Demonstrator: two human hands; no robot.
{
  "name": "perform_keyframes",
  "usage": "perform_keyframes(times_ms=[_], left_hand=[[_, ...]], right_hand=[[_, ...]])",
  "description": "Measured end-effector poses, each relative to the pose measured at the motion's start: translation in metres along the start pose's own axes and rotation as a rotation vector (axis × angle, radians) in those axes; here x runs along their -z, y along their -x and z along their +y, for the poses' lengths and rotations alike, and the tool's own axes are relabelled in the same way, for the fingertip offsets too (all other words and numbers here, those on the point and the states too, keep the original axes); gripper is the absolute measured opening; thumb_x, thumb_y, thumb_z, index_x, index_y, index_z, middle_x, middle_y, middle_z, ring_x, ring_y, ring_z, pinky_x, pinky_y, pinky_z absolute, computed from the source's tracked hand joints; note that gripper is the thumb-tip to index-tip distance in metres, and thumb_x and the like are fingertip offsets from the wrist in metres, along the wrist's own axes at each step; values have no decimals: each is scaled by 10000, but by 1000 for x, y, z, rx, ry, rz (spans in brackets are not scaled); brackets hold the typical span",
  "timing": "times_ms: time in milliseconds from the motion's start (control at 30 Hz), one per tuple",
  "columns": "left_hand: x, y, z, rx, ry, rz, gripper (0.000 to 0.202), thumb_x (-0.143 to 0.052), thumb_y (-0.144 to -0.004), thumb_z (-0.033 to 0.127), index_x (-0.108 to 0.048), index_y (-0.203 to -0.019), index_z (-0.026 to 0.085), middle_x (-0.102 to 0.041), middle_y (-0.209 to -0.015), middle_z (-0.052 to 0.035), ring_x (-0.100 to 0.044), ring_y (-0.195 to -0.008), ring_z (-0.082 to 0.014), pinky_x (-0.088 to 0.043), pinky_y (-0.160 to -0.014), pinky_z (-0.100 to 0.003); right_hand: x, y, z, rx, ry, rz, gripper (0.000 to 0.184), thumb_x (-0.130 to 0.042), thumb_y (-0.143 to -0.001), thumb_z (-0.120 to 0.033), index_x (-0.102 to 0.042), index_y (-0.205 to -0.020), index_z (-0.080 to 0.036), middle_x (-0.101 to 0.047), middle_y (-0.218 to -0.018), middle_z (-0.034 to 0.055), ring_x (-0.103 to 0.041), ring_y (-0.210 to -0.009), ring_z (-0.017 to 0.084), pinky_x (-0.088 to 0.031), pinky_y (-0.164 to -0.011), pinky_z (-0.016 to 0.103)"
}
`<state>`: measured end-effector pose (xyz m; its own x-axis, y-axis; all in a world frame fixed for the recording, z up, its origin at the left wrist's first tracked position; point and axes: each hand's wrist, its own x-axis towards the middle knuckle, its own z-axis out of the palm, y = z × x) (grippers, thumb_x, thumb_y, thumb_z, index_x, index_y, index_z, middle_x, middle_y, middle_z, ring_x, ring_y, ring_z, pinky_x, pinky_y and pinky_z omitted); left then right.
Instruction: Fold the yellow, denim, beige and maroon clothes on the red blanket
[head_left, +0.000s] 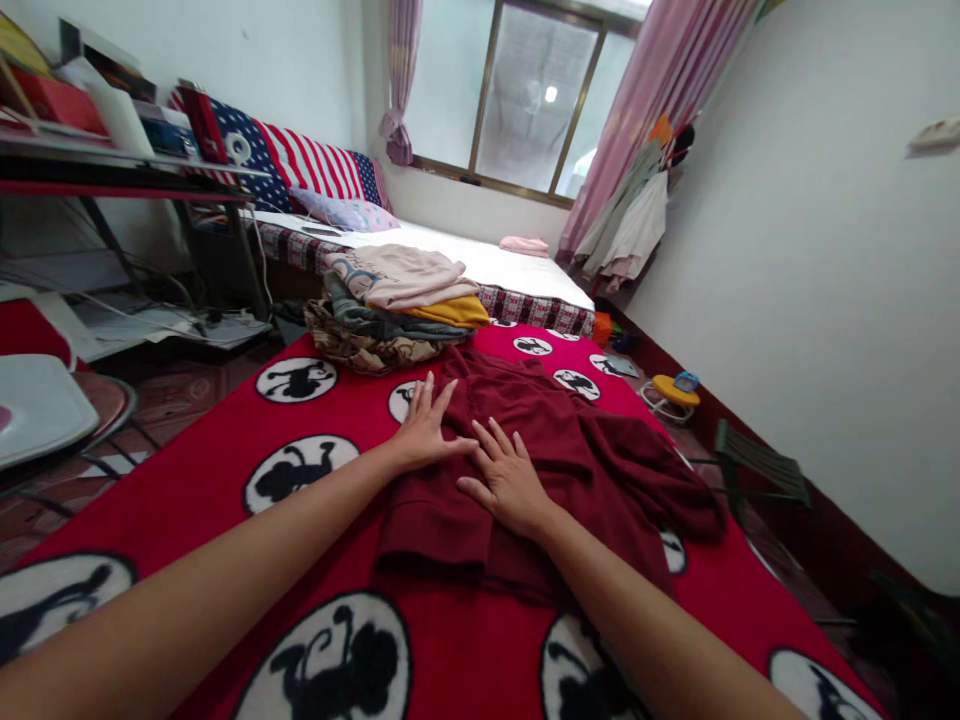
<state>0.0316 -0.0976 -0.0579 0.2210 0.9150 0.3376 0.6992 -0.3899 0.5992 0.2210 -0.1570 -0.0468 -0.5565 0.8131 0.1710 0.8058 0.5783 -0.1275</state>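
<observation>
A dark maroon garment [577, 450] lies partly folded on a red blanket [465, 650] printed with black-and-white round figures. My left hand [426, 425] lies flat on the garment's left edge, fingers stretched out and apart. My right hand [508, 480] rests palm down on the garment's middle, fingers spread toward the left. Neither hand grips the cloth. Just beyond the garment stands a pile of folded clothes [394, 310], with a pale pink piece on top and a yellow one under it.
A bed with a white sheet [480, 262] and a flag-patterned pillow [300, 160] runs along the back under the window. A cluttered metal desk [127, 175] stands at left. A green folding chair [757, 465] and toys sit by the right wall.
</observation>
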Motion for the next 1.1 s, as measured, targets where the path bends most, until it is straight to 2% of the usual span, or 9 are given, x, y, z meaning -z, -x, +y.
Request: perform_keyframes(times_ms=[100,233,433,500,567,700,833,967,1100], left_hand=[[16,38,10,-142,-39,-91,706,-744,-677,439,-543,-1322,238,-149,-1570,-121,-28,-1436,-423,-168,-1131,-576],[51,81,20,-227,54,-297,239,-608,-787,258,-727,-994,241,-516,-1341,-70,-485,-1247,-256,-369,-1070,-366],[86,79,60,-126,-171,-440,238,-577,-807,305,-709,-643,193,-673,-714,-41,-621,-663,-159,-465,-677,-246],[76,62,74,-132,-251,-330,286,-547,-840,350,-714,-670,191,-662,-658,-48,-621,-644,-179,-469,-676,-271],[55,44,79,-212,-193,-175,280,-517,-877,369,-734,-936,202,-707,-949,-78,-654,-877,-211,-484,-816,-297],[3,18,59,-208,-140,-86,550,-530,-893,427,-467,-1398,219,-378,-1491,-126,-372,-1361,-283,-324,-1102,-440],[-22,12,34,-141,-280,-111,518,-498,-904,483,-525,-1351,224,-381,-1494,-104,-266,-1414,-309,-199,-1147,-530],[-23,13,30,-141,-302,-71,484,-503,-904,457,-548,-1329,230,-410,-1479,-90,-302,-1400,-297,-220,-1148,-509],[-22,11,33,-120,-273,-20,448,-549,-880,382,-575,-1296,218,-448,-1451,-94,-362,-1367,-296,-257,-1141,-489]], right_hand=[[2,3,-1,-15,-63,125,671,-504,-867,-610,-441,-1405,-214,-330,-1523,87,-236,-1424,262,-175,-1150,530],[4,3,-1,-188,-74,303,502,-433,-946,-495,-497,-1357,-213,-412,-1475,91,-303,-1394,245,-119,-1155,540],[-5,-2,2,-228,-86,213,521,-474,-927,-506,-524,-1338,-189,-396,-1480,125,-306,-1387,312,-205,-1110,577],[-6,-2,4,-211,-154,259,443,-477,-936,-455,-573,-1277,-189,-462,-1434,124,-372,-1351,298,-244,-1104,554],[-5,0,6,-184,-282,351,353,-473,-942,-390,-622,-1193,-191,-566,-1331,114,-485,-1261,259,-323,-1083,484],[6,10,22,-196,-521,604,286,-476,-928,-348,-659,-1071,-181,-659,-1159,100,-600,-1092,205,-449,-975,350],[30,41,82,-365,-449,765,325,-491,-893,-392,-662,-1048,-162,-667,-1117,114,-611,-1047,228,-458,-946,377],[56,84,162,-592,-71,833,344,-485,-784,-355,-681,-942,-121,-671,-1036,160,-602,-991,285,-438,-939,440],[68,94,186,-691,44,782,363,-443,-755,-343,-688,-919,-130,-682,-968,151,-618,-901,279,-461,-866,415]])
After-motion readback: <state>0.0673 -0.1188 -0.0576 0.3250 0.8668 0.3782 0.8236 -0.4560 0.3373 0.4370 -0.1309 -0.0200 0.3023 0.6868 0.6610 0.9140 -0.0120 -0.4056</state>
